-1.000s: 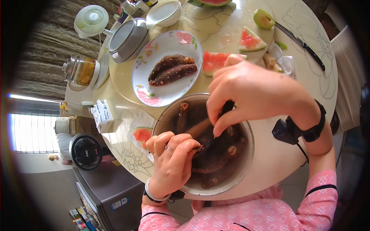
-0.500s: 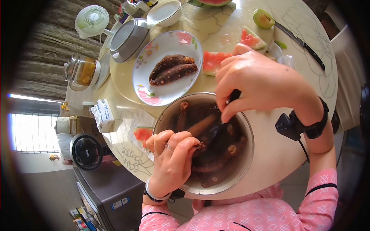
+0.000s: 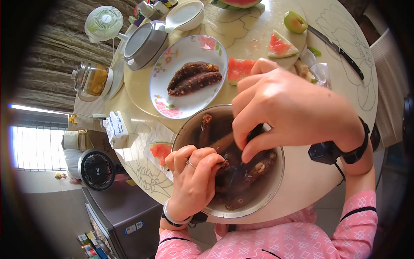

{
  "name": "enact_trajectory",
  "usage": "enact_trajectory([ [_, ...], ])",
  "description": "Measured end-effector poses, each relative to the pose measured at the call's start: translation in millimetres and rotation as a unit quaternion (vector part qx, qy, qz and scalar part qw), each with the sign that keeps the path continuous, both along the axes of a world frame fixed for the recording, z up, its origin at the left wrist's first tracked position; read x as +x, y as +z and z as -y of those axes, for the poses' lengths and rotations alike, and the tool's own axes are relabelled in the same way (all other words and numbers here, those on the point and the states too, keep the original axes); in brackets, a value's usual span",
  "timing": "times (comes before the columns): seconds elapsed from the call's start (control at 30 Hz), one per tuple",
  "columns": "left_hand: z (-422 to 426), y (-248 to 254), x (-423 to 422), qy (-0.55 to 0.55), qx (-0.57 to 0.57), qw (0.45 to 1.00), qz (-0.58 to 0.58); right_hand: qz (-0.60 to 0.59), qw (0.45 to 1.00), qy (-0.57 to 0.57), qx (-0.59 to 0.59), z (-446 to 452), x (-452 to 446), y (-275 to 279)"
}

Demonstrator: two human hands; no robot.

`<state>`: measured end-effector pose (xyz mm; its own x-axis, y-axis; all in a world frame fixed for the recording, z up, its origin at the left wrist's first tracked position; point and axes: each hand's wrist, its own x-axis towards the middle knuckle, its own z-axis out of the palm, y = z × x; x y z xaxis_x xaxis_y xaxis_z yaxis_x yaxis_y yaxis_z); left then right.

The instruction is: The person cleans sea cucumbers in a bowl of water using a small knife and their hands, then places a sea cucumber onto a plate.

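Observation:
A round enamel pot with murky brown water stands in front of me. Several dark sausages lie in the water, some with pale cut ends. My left hand pinches the end of a dark sausage near the pot's left side; most of that sausage is under the water. My right hand is closed around a black-handled tool over the pot. The tool's lower end is in the cloudy water, so its kind is unclear. Beyond the pot, a flowered oval plate holds dark, speckled sausages.
Watermelon slices lie behind my right hand. A black-handled knife and a cut green fruit are at the far right. A tissue pack, a glass teapot and a grey container stand on the left.
My right hand has moved slightly down and left with the tool, lower over the pot. The sausages at the pot's right side have shifted. My left hand keeps its grip nearly in place.

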<state>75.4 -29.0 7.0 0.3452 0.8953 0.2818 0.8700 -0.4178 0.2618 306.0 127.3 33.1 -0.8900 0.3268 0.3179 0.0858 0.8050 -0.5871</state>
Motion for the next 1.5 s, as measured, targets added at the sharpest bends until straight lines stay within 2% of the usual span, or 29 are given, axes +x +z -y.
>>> enact_trajectory([
  [0.13, 1.0, -0.7, -0.5, -0.001, 0.016, 1.0, -0.014, -0.013, 0.999, -0.019, 0.027, -6.0, -4.4, -11.5],
  [0.2, 0.9, -0.4, 0.5, 0.001, 0.018, 1.0, -0.014, 0.073, 0.996, -0.051, -0.007, -18.9, 4.9, -8.9],
  [0.4, 1.0, 1.3, 1.6, -0.001, 0.013, 1.0, -0.024, 0.028, 0.999, -0.015, -0.024, -4.0, -9.0, -12.0],
  [0.47, 1.3, 2.1, 1.7, -0.004, 0.012, 1.0, -0.021, 0.043, 0.995, -0.023, -0.087, -17.7, -6.2, -15.6],
  [0.67, 1.2, 3.2, 1.3, -0.011, 0.008, 1.0, -0.018, 0.069, 0.995, -0.016, -0.065, -5.7, -7.8, -9.8],
  [0.73, 2.4, 3.1, 1.0, -0.01, 0.009, 1.0, -0.026, 0.112, 0.989, -0.036, -0.089, -9.0, -9.1, -7.8],
  [0.87, 0.1, 0.8, -1.2, -0.007, 0.016, 1.0, -0.006, 0.094, 0.991, -0.068, -0.07, -19.6, 1.8, -4.4],
  [0.93, 0.5, 1.6, 1.0, -0.01, 0.013, 1.0, -0.012, 0.056, 0.997, 0.006, -0.057, -13.0, -0.6, -4.6],
  [1.0, 0.3, 2.0, 0.8, -0.011, 0.011, 1.0, -0.009, 0.081, 0.996, -0.021, -0.044, -6.3, -6.1, -7.7],
  [1.07, 1.1, 1.3, -0.4, -0.011, 0.006, 1.0, -0.006, 0.063, 0.994, -0.042, -0.08, -14.2, -6.6, -12.6],
  [1.2, -1.2, 0.5, -1.1, -0.001, 0.013, 1.0, 0.012, 0.082, 0.989, -0.102, -0.069, -23.8, 12.0, -0.6],
  [1.27, -2.2, 1.1, -1.0, -0.001, 0.014, 1.0, 0.013, 0.103, 0.989, -0.101, -0.041, -18.5, 12.4, 5.4],
  [1.37, -3.2, 1.4, -2.3, 0.008, 0.004, 1.0, 0.024, 0.084, 0.989, -0.088, 0.078, -0.1, 2.7, -5.6],
  [1.5, -2.9, 0.8, -1.8, 0.009, 0.007, 1.0, 0.028, 0.175, 0.976, -0.06, 0.112, 5.8, -6.9, -5.8],
])
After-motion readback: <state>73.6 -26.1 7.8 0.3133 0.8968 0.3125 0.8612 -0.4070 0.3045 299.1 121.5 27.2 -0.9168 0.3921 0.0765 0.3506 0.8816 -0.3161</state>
